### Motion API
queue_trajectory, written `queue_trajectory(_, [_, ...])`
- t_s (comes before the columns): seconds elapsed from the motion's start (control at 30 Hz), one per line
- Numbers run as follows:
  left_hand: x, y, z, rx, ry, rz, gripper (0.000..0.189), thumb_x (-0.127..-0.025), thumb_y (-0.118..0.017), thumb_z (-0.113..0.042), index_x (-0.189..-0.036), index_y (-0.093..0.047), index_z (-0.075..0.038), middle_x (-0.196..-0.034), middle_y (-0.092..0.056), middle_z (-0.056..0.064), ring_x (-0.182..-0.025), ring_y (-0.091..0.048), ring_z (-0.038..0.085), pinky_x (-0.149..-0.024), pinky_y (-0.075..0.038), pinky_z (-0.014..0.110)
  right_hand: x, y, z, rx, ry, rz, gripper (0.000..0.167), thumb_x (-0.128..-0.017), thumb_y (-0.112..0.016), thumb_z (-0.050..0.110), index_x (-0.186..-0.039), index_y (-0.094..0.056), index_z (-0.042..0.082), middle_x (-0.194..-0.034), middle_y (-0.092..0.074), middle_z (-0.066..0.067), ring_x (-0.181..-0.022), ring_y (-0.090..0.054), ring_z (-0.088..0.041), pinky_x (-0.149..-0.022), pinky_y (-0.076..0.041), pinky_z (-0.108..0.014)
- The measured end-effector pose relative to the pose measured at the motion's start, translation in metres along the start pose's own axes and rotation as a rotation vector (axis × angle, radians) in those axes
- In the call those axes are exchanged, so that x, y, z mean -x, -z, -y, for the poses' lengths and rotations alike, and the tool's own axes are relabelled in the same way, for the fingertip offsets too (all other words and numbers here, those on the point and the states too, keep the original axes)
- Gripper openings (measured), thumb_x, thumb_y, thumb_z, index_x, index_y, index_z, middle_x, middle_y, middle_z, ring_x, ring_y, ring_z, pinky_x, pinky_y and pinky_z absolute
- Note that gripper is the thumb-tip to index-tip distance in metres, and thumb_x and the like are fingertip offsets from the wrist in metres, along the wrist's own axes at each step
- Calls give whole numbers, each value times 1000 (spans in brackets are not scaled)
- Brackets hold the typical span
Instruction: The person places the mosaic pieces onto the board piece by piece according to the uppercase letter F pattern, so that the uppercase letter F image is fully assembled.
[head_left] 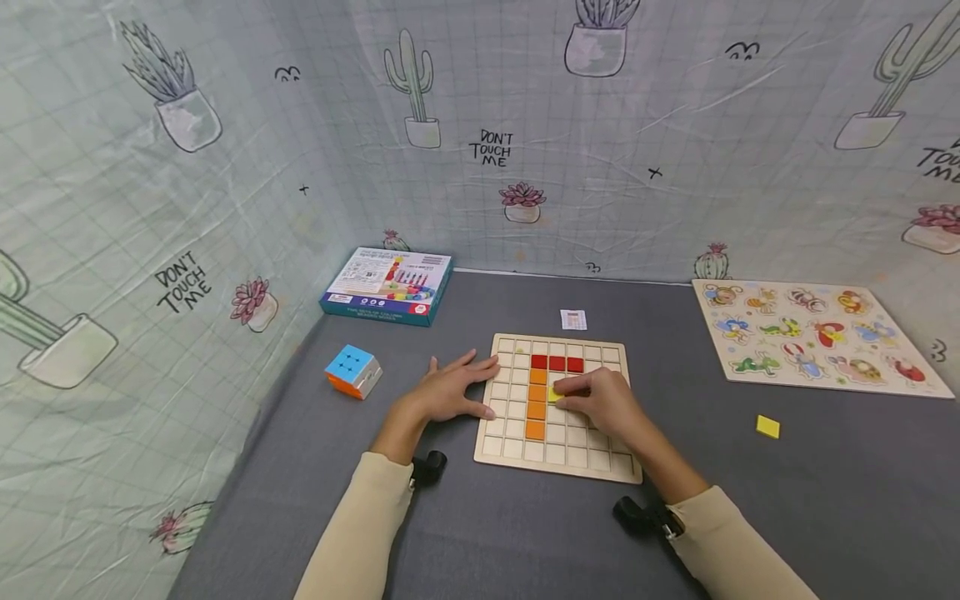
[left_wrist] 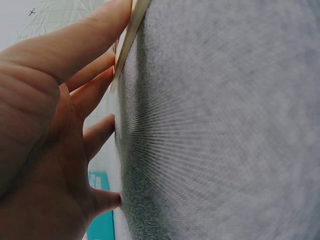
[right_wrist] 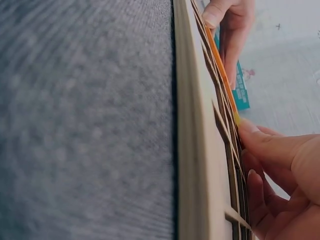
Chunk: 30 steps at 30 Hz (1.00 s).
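Observation:
A wooden grid board [head_left: 576, 457] lies on the dark cloth. Three red square tiles [head_left: 557, 363] form a row in its upper part, and a column of orange tiles [head_left: 536, 410] runs down from the leftmost one. With thumb and fingers my right hand [head_left: 609, 404] pinches a yellow tile [head_left: 554, 395] right beside the orange column; the fingers partly cover this tile. Spread fingers of my left hand [head_left: 448, 392] rest along the board's left edge. In the left wrist view the thumb [left_wrist: 95, 35] lies against that edge.
Another yellow tile [head_left: 768, 427] lies on the cloth to the right. A puzzle cube [head_left: 352, 372] and a flat game box [head_left: 386, 286] are at the left. Behind the board is a small printed card [head_left: 573, 320]; an insect puzzle board [head_left: 813, 337] lies back right.

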<state>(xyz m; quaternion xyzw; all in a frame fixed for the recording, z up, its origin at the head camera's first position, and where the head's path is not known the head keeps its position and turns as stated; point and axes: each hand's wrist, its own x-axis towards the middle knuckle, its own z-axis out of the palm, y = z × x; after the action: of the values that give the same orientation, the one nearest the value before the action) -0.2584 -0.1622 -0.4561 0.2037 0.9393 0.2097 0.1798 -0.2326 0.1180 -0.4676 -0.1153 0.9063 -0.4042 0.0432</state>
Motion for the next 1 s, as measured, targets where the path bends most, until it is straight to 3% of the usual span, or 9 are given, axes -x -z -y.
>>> queue_trajectory(1.0, [0, -2, 2, 3, -1, -10, 84, -86, -78, -45, -158, -39, -28, -170, -28, -11, -163, -9, 27, -121, 6, 76, -2, -3, -3, 28, 19, -20, 17, -83, -84, 13, -100, -84, 11, -107, -81, -7, -112, -74, -29, -95, -59, -45])
